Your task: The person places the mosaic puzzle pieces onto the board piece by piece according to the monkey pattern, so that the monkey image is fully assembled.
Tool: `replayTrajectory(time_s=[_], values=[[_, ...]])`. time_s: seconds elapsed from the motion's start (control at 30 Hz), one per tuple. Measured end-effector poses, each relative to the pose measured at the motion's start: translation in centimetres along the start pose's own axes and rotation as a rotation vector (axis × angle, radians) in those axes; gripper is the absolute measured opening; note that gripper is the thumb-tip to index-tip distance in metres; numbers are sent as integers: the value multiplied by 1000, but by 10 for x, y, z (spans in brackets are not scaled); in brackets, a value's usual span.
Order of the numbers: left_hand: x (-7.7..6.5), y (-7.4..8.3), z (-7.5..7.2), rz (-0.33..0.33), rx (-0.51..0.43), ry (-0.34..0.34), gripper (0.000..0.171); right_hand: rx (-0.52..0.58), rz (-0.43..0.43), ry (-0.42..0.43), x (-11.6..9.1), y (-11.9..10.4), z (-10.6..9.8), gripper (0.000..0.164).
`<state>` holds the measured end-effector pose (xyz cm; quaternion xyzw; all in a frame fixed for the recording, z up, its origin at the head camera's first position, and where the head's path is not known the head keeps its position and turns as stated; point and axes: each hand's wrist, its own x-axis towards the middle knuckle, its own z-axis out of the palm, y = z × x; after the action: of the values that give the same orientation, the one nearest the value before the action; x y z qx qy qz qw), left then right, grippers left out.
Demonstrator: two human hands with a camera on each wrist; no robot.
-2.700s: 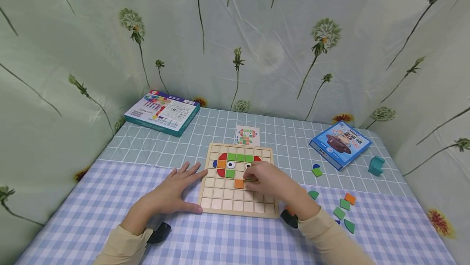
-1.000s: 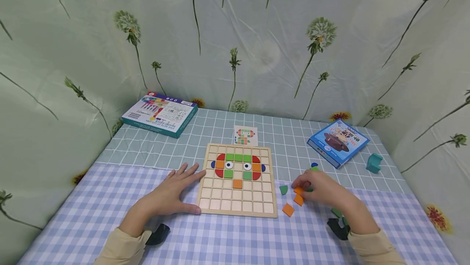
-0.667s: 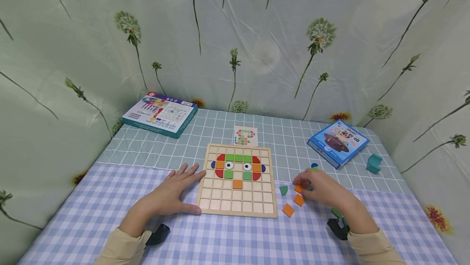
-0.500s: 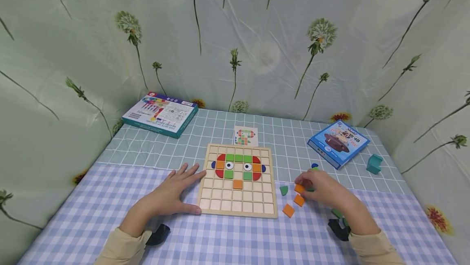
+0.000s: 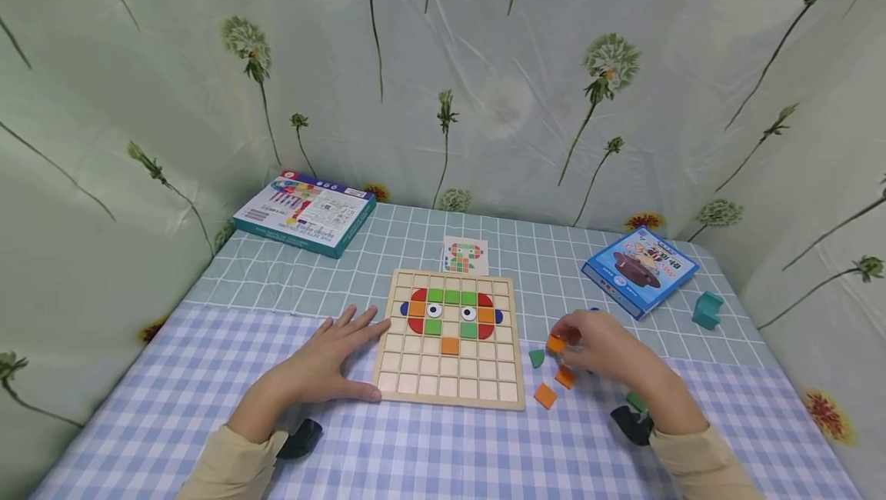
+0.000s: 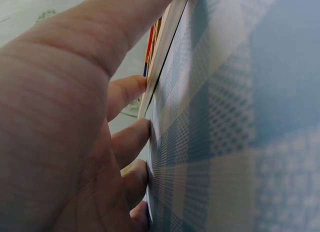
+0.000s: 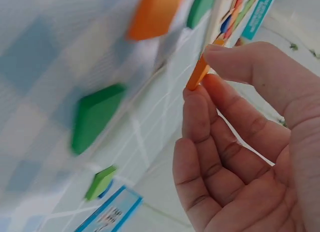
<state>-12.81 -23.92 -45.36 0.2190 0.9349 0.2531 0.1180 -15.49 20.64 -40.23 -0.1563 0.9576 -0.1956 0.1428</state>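
A wooden grid board (image 5: 418,386) lies mid-table, with red, green, orange and blue tiles and two round eye pieces forming a face. My left hand (image 5: 325,368) is spread flat beside it, thumb and fingertips touching its left edge. Right of the board, my right hand (image 5: 605,345) pinches an orange square tile (image 5: 555,344) between thumb and fingers; in the right wrist view the tile (image 7: 198,73) is held off the cloth. Two more orange tiles, one nearer me (image 5: 544,396), and a green quarter-round tile (image 5: 536,358) lie close by.
A printed pattern card (image 5: 465,256) lies behind the board. At the back left is a flat game box (image 5: 304,213); a blue box (image 5: 640,269) and a teal piece (image 5: 707,310) sit at the back right. Green tiles (image 5: 636,401) are partly hidden under the right arm.
The right hand has gone from the board to the loose tiles on the right and lifted one orange square slightly. A green tile and a blue piece now show on the face's right side. Left hand unmoved.
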Motion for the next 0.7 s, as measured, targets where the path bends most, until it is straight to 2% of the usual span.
replayTrajectory(time_s=[0.3,0.5,0.6,0.7], values=[[1,-1,0,-3,4,-2,110,-6,-139,23,22,-43,7,24],[0,-1,0,5,3,4,110,-31,-313,30,41,-72,22,21],[0,-1,0,4,9,5,110,-14,-370,9,49,-85,30,21],[1,-1,0,0,13,2,110,-4,-391,-18,56,-97,36,21]])
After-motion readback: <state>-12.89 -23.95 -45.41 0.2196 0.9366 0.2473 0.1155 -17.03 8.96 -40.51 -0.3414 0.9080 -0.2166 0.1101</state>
